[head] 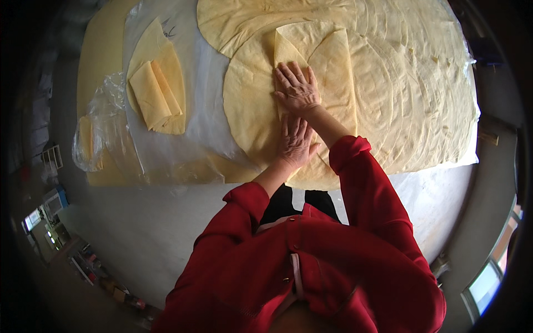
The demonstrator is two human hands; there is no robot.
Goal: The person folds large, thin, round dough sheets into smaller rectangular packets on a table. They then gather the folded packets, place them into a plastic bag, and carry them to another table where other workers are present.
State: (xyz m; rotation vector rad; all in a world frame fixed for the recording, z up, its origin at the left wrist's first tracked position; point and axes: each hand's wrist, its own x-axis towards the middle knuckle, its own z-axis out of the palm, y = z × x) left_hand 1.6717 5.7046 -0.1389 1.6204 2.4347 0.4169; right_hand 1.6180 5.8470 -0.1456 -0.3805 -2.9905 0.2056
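Before me, several thin, round, yellow flatbread sheets (391, 95) lie overlapped like a fan. On top of them is a folded flatbread (331, 79), its long right edge running nearly straight and a flap turned over at its upper left. My right hand (297, 88) lies flat on this flap, fingers spread. Nearer my body, my left hand (295, 143) rests palm down along the lower left edge of the same flatbread, thumb out to the right. Neither hand grips anything. What lies under the palms is hidden.
Clear plastic sheeting (208, 120) covers the table's left part. On it sits a folded flatbread bundle (156, 95) atop another flatbread piece. Crumpled plastic film (110, 104) lies farther left, over the yellowish tabletop (102, 45). Grey floor (137, 233) shows below the table's near edge.
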